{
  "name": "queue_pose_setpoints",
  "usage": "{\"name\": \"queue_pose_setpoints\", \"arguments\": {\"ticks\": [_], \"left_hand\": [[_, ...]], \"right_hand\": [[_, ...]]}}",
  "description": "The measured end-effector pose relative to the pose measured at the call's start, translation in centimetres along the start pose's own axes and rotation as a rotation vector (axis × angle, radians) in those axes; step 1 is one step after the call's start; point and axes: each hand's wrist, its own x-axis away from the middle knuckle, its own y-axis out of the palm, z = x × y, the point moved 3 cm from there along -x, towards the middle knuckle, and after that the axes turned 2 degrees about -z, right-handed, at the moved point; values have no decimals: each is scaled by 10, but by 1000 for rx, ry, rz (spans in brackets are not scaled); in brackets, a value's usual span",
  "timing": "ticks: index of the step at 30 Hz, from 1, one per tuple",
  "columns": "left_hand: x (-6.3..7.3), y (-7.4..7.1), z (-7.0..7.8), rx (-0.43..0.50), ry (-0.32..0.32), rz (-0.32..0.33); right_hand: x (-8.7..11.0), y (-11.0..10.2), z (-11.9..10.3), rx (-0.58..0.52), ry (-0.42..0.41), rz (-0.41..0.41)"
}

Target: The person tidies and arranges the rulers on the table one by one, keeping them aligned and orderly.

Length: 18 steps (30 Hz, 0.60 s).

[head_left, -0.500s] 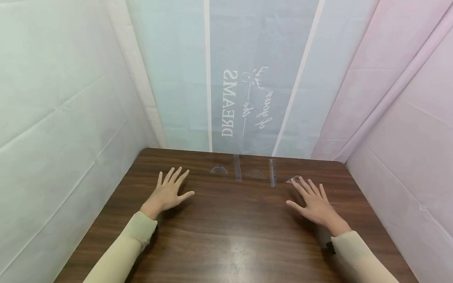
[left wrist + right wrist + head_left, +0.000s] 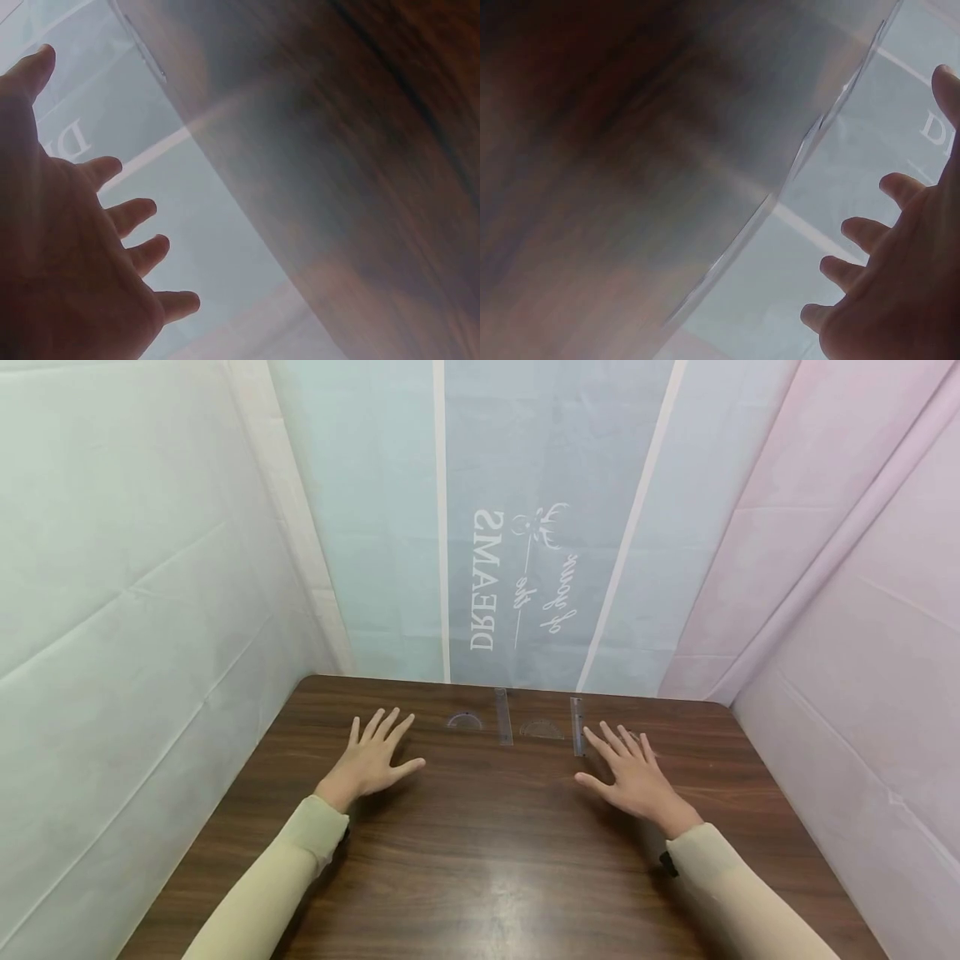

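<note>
As sleeves [image 2: 258,885] reached over the table [image 2: 480,835], I saw the left hand [image 2: 369,763] and right hand [image 2: 633,779] splayed, empty; toward the far edge lay two protractors [image 2: 542,731] and two clear rulers [image 2: 503,718], one near the right hand, before lettered cloth [image 2: 551,452].

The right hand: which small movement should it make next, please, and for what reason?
Perhaps the right hand should shift slightly toward the rightmost ruler. In the head view this hand is spread and holds nothing, and its index fingertip appears right beside that ruler, although I cannot tell whether they touch.
</note>
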Motion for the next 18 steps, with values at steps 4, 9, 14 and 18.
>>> {"name": "queue_pose_setpoints", "arguments": {"ticks": [4,9,14,18], "left_hand": [[-6,1,2,-5,2,-20],[-15,1,4,5,12,-20],[-23,2,4,-4,9,-30],[-28,2,5,-3,3,-46]], "right_hand": [[-12,2,-8,-4,-13,-11],[-25,5,-19,6,-26,-21],[-36,7,-28,12,-38,-29],[-45,9,-35,20,-50,-36]]}}
